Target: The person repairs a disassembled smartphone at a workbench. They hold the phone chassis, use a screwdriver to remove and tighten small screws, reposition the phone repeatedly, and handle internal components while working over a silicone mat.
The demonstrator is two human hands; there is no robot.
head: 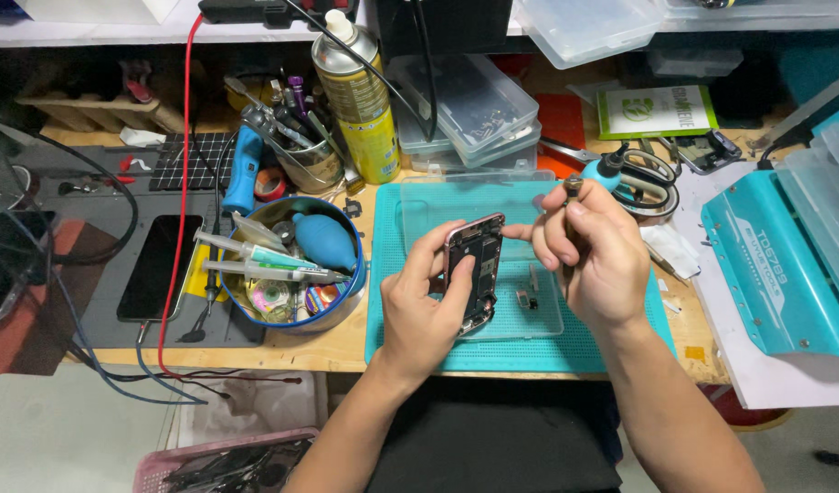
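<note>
Item: opened phone body (474,269), pink-edged metal shell, back off, dark boards and parts showing inside; held tilted above a teal work mat (392,338).

Left hand (426,306): wrapped around the shell's lower half, thumb along its near side, fingers curled behind. Just left of this hand stood a round blue tin (355,283) crowded with syringes, a teal blower bulb and small rolls; farther left lay a dark phone (159,267) flat on a grey mat.

Right hand (595,251): pinched shut on a slim screwdriver (572,196), its cap up at the fingertips, tip toward the shell's upper end; the contact point was hidden.

Under both hands lay a clear tray (529,310) holding small loose parts. Right of the right hand: scraps of white paper, then a teal machine (766,274), well apart. The mat's near edge met the bench edge; open mat remained between wrists and that edge.
</note>
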